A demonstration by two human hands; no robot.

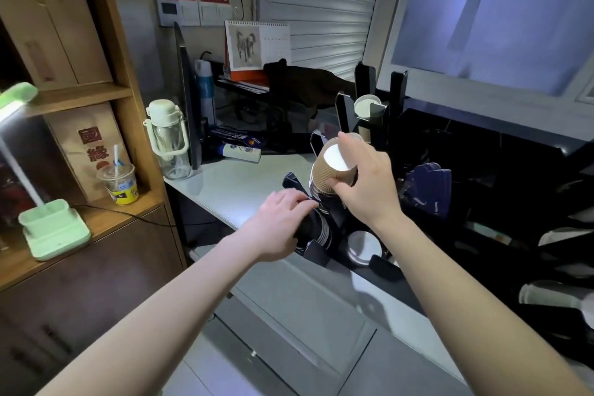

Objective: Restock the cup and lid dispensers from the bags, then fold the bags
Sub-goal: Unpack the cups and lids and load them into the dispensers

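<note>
While your right hand [366, 183] curls its thumb and fingers round the top of a stack of brown ribbed paper cups [332, 170] at the centre of the frame, the stack leans toward the upper left, white bottom facing the camera. Its lower part sits inside a dark striped bag [321, 225], which your left hand [281, 225] grips just below and left of the cups, fingers curled over the crumpled material. Both sit at the near edge of the white desk [244, 180], over the black dispenser rack [376, 254] that runs along the centre-right. A round white lid or cup bottom [363, 247] shows in a rack slot just right of the bag. Further back, in the upper centre, another cup [366, 106] rests in an upright black holder. A clear bottle with a pale cap [168, 138] stands at the desk's left end, beside the wooden shelf [128, 202] on the left of the frame.
</note>
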